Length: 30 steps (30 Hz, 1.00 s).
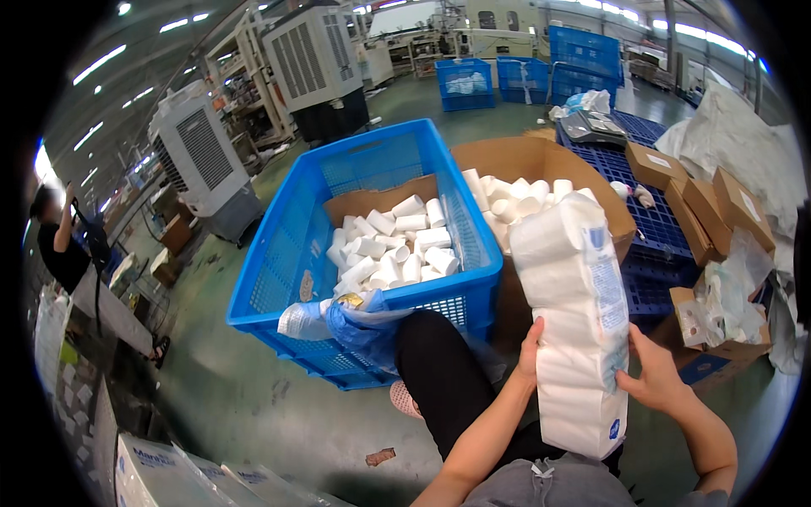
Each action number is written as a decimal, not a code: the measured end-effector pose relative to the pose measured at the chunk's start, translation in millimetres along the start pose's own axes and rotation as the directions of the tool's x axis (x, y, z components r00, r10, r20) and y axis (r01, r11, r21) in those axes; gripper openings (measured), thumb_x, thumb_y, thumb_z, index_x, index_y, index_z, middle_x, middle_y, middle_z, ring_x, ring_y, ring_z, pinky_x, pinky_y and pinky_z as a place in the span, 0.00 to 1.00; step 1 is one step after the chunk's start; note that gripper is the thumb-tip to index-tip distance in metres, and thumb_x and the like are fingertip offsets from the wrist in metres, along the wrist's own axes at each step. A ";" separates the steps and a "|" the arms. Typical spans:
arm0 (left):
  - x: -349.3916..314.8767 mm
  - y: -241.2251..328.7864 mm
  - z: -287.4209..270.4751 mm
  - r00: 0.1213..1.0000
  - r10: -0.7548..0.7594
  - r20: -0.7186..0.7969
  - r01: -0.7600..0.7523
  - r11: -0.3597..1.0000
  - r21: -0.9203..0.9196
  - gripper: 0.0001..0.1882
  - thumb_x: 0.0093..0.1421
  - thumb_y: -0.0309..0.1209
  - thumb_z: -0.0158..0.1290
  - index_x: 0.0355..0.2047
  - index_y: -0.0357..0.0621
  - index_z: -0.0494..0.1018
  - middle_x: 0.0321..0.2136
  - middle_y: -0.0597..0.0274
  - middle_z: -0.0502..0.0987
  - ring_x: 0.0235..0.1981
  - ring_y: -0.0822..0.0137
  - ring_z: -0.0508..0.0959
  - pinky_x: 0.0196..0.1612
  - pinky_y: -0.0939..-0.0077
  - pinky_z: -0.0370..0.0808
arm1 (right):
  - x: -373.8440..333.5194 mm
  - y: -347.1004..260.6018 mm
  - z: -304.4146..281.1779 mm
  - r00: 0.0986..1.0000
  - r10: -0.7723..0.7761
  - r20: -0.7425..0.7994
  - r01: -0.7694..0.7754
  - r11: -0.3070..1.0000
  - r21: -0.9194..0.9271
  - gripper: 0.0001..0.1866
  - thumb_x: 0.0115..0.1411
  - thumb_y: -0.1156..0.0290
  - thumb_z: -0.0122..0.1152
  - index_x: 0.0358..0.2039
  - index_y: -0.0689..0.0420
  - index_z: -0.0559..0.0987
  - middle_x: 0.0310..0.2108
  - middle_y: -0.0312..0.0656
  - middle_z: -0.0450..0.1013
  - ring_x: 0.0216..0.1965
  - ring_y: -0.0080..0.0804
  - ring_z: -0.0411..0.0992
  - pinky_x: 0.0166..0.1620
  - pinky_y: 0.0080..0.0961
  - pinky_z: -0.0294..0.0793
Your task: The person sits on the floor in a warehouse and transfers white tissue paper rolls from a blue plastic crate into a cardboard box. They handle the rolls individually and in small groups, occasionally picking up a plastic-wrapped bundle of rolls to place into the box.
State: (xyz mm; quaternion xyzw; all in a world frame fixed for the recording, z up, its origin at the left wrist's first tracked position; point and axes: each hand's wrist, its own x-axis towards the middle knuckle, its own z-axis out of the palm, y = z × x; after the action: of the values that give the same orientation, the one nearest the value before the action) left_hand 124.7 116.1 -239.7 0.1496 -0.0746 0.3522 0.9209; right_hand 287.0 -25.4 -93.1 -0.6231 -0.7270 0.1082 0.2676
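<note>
Floor point(203, 300): green, kinda scuffed
Ceiling point(139, 66): dark, with bright strip lights point(100, 64)
Vented units point(312, 63): two boxy greyish ones, off left
Far end: big pale machinery point(504, 23)

The person wears a soft grey top point(583, 483) with a pale cord point(541, 470) tied in front, a short grey sleeve point(715, 497), plain black trousers point(443, 359) and a pink, dark-speckled shoe point(403, 400), the left hand point(530, 351) and right hand point(657, 376) bare.
</note>
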 end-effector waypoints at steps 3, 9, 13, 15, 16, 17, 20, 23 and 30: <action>-1.2 0.9 9.9 1.000 0.005 0.028 -0.006 1.000 0.006 0.36 0.63 0.52 0.41 0.60 0.35 0.56 0.57 0.50 0.65 0.57 0.53 0.66 0.61 0.60 0.61 | -9.8 11.7 15.0 0.981 -0.154 -0.122 0.132 0.976 -0.176 0.36 0.44 0.70 0.63 0.53 0.70 0.64 0.44 0.59 0.71 0.41 0.52 0.73 0.44 0.35 0.74; -0.2 1.0 6.7 0.998 0.059 -0.023 -0.058 0.998 0.007 0.38 0.61 0.56 0.41 0.62 0.39 0.54 0.59 0.50 0.62 0.59 0.52 0.63 0.62 0.57 0.58 | -9.6 -2.7 29.3 0.969 -0.120 -0.218 0.095 0.988 -0.124 0.34 0.46 0.70 0.62 0.54 0.69 0.65 0.41 0.56 0.72 0.37 0.51 0.73 0.39 0.35 0.74; 2.8 -3.7 7.5 0.996 0.085 -0.041 -0.084 0.996 0.005 0.39 0.59 0.57 0.43 0.62 0.42 0.55 0.60 0.50 0.61 0.59 0.52 0.62 0.62 0.56 0.58 | -6.9 -12.4 18.8 0.970 -0.127 -0.206 0.107 0.988 -0.108 0.35 0.47 0.66 0.63 0.54 0.67 0.64 0.42 0.53 0.70 0.40 0.51 0.72 0.40 0.35 0.73; -0.9 -1.5 -3.3 0.994 0.076 -0.077 -0.076 0.997 -0.002 0.42 0.58 0.58 0.43 0.62 0.38 0.54 0.58 0.48 0.62 0.58 0.51 0.65 0.60 0.56 0.61 | 3.3 -19.2 2.0 0.972 -0.158 -0.173 0.146 0.986 -0.080 0.33 0.46 0.64 0.65 0.51 0.68 0.66 0.45 0.53 0.69 0.44 0.50 0.70 0.44 0.35 0.72; 1.3 -3.9 3.6 0.994 0.105 -0.031 -0.104 0.994 0.026 0.42 0.58 0.58 0.44 0.62 0.38 0.53 0.59 0.48 0.62 0.58 0.51 0.65 0.60 0.56 0.61 | 8.1 -16.6 -6.3 0.965 -0.184 -0.187 0.175 0.983 -0.064 0.29 0.46 0.64 0.66 0.46 0.67 0.70 0.47 0.53 0.68 0.47 0.49 0.69 0.46 0.35 0.71; 3.8 -7.5 13.1 0.991 0.135 0.013 -0.135 0.989 0.057 0.43 0.57 0.59 0.44 0.62 0.38 0.53 0.59 0.48 0.61 0.58 0.51 0.64 0.60 0.56 0.61 | 14.4 -11.2 -14.4 0.956 -0.197 -0.218 0.194 0.980 -0.039 0.22 0.47 0.64 0.65 0.41 0.64 0.74 0.46 0.51 0.69 0.46 0.46 0.70 0.47 0.33 0.71; 5.4 -8.3 23.4 0.987 0.162 0.005 -0.162 0.980 0.119 0.43 0.57 0.59 0.44 0.63 0.40 0.51 0.60 0.49 0.60 0.59 0.51 0.63 0.60 0.54 0.60 | 47.5 -20.8 -39.7 0.944 -0.179 -0.279 0.176 0.984 -0.034 0.06 0.52 0.71 0.58 0.28 0.59 0.74 0.29 0.43 0.70 0.32 0.44 0.70 0.33 0.35 0.68; 5.7 -6.5 12.0 0.986 0.168 0.019 -0.169 0.982 0.087 0.40 0.59 0.56 0.43 0.64 0.46 0.50 0.62 0.53 0.57 0.60 0.51 0.61 0.61 0.53 0.59 | 88.3 -28.3 -47.6 0.972 -0.101 -0.212 0.118 0.991 0.065 0.13 0.56 0.64 0.54 0.23 0.62 0.76 0.21 0.50 0.72 0.26 0.46 0.72 0.30 0.37 0.69; 8.1 -11.5 4.8 0.983 0.143 0.111 -0.149 0.988 0.047 0.35 0.62 0.53 0.41 0.64 0.49 0.50 0.62 0.55 0.58 0.60 0.52 0.61 0.61 0.54 0.59 | 178.9 -24.8 -43.9 0.984 -0.053 -0.167 0.057 0.998 0.017 0.16 0.53 0.62 0.57 0.25 0.65 0.79 0.23 0.52 0.74 0.27 0.38 0.74 0.32 0.31 0.70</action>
State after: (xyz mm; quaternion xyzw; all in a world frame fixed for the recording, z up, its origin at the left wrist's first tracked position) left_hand 138.3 111.5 -235.8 0.1877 -0.1248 0.4124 0.8827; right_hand 274.6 134.3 1.1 -0.6066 -0.7177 0.0562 0.3373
